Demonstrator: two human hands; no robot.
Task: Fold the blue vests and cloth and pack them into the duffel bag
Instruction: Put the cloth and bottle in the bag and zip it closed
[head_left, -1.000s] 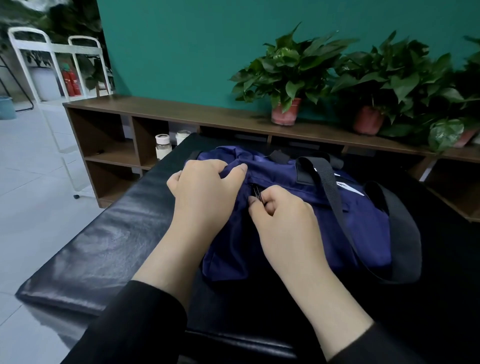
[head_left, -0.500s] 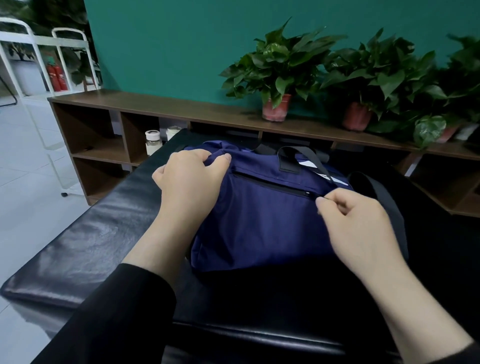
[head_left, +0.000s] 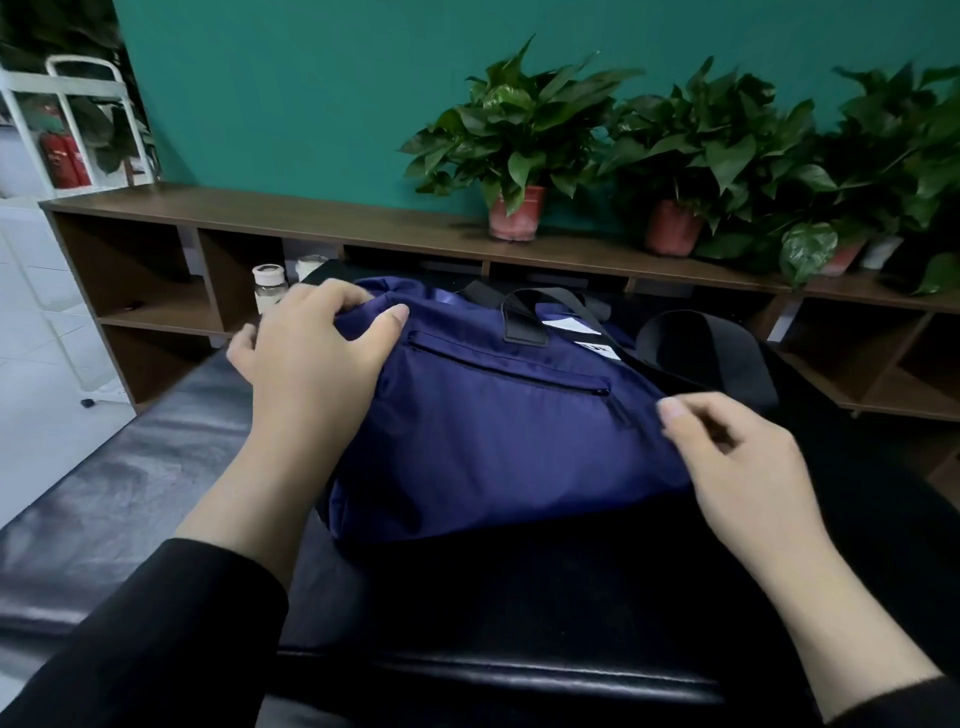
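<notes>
A navy duffel bag (head_left: 493, 441) lies on a black padded bench (head_left: 130, 493), its black zipper (head_left: 509, 366) drawn closed along the top. My left hand (head_left: 311, 353) grips the bag's left end, thumb and fingers curled into the fabric. My right hand (head_left: 737, 467) hovers at the bag's right end, just past the zipper pull, with loosely curled fingers that hold nothing. The black shoulder strap (head_left: 701, 343) loops behind the bag. No vests or cloth are visible outside the bag.
A low brown shelf unit (head_left: 311, 218) runs along the green wall behind the bench, with potted plants (head_left: 519, 140) on top. Two small jars (head_left: 269, 286) stand in a shelf opening. A white rack (head_left: 31, 104) stands on the tiled floor at the far left.
My right hand pulled the zipper from the bag's left side to its right end, closing it, then let go of the pull. My left hand stayed gripping the left end.
</notes>
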